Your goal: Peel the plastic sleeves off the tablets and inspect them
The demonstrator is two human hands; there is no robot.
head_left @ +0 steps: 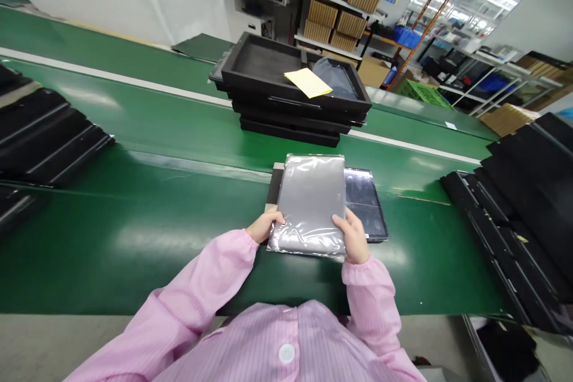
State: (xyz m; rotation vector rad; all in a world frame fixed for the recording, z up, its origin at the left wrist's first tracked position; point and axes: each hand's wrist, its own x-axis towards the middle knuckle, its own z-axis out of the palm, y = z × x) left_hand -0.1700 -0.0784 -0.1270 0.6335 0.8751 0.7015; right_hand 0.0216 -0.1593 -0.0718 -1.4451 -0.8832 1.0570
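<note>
Both hands are on it: the left hand (267, 225) pinches the left edge of a flat grey rectangular panel in a shiny clear plastic sleeve (312, 203), thumb on top, while the right hand (353, 235) grips the right edge the same way. The sleeved panel sits right in front of the pink-sleeved person, above the near part of the glossy green table (179, 215). Peeking out on its right, a dark glossy rectangular panel with a black rim (364, 203) lies partly covered; on the left, a dark flat piece with pale ends (274, 188) shows in a narrow strip, the rest hidden. Just beyond, at the far side, rises a stack of black rectangular trays (286, 92), with a folded yellow paper sheet (308, 82) lying across the top one and a crumpled clear plastic bag (335, 77) in its right compartment. More black stacked trays (528, 203) lean at far right, and another dark tray stack (45, 137) stands at left.
</note>
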